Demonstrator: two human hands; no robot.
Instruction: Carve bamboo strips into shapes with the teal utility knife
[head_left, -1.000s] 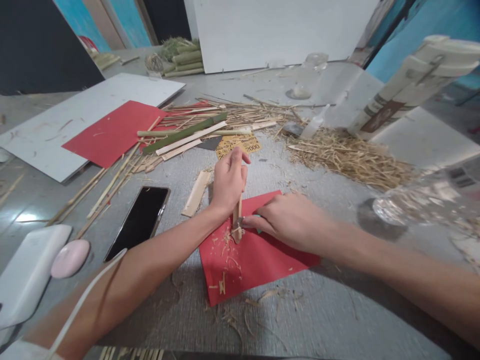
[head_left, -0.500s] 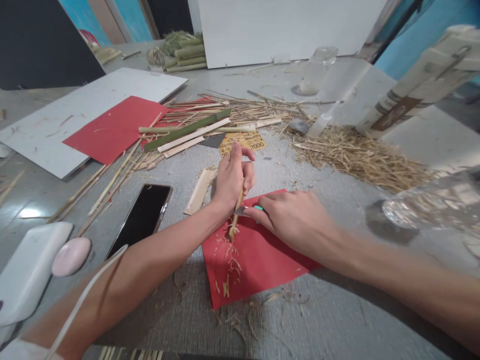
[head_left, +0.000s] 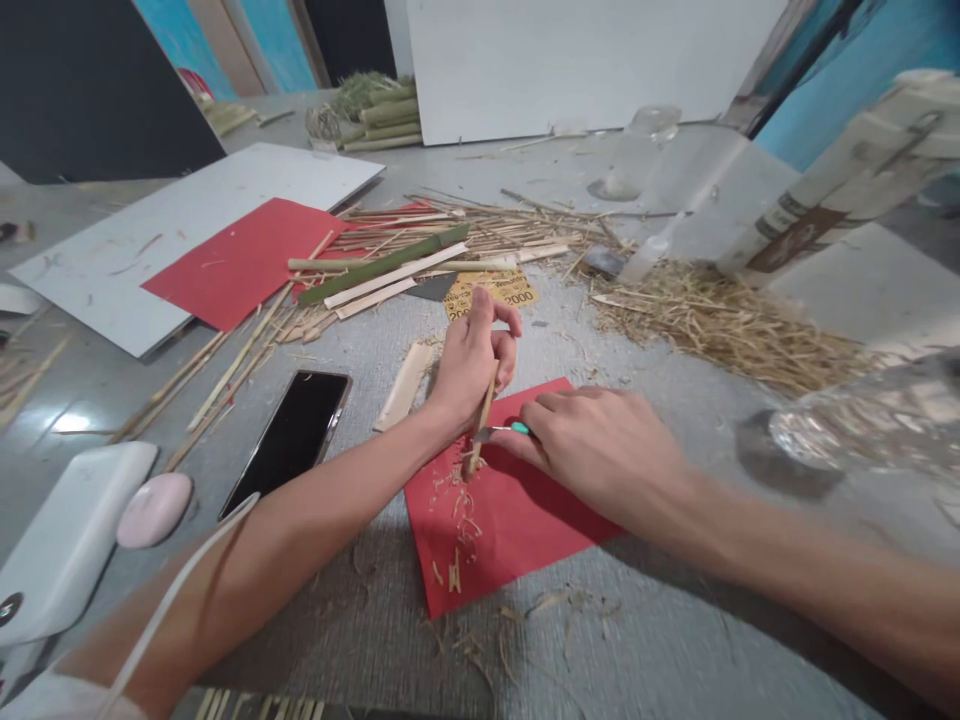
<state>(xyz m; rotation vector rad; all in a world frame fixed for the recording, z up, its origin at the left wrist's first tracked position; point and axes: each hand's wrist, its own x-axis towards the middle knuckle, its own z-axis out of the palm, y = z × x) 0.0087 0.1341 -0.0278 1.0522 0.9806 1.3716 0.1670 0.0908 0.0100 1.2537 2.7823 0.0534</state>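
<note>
My left hand (head_left: 471,365) grips a thin bamboo stick (head_left: 480,425) held upright, its lower tip resting on a red paper sheet (head_left: 517,520). My right hand (head_left: 592,445) holds a small knife with a green handle (head_left: 510,430), the blade pressed against the stick's lower part. Fine shavings (head_left: 461,515) lie scattered on the red sheet below the stick.
A black phone (head_left: 289,438) lies left of my forearm, with a pink oval object (head_left: 154,508) and a white device (head_left: 64,545) further left. Bamboo strips (head_left: 382,265), another red sheet (head_left: 240,260), a white board (head_left: 195,215) and a straw pile (head_left: 720,325) lie behind. A short flat slat (head_left: 405,385) rests near my left hand.
The stick has tilted from upright and broad-faced to slanted and thin-edged; the knife has worked along its lower part, and more shavings lie on the red sheet.
</note>
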